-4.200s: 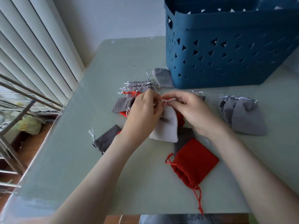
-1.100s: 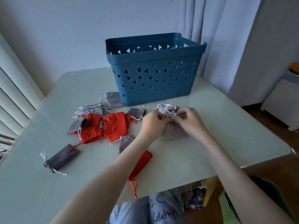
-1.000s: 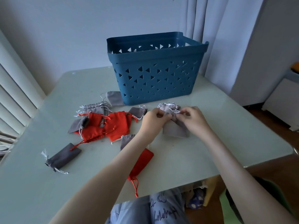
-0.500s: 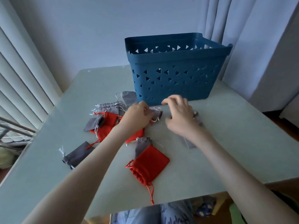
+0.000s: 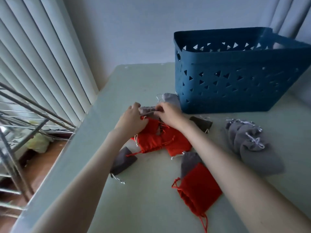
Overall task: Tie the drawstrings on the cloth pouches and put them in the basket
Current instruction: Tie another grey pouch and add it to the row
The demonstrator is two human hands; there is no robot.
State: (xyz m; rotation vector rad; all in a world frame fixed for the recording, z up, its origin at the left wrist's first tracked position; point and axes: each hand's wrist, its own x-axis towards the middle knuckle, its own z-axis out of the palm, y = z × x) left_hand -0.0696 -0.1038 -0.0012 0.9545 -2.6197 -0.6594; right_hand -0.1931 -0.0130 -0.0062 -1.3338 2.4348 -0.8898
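Beside basket (image 5: 235,84), above red pouches (image 5: 151,140): left hand (image 5: 133,119), right hand (image 5: 169,114), each grip pinching grey pouch (image 5: 147,112).

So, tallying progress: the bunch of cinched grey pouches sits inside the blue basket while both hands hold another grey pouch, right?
No. The head view shows the bunch on the table, outside the blue basket. The left hand and right hand do hold another grey pouch.
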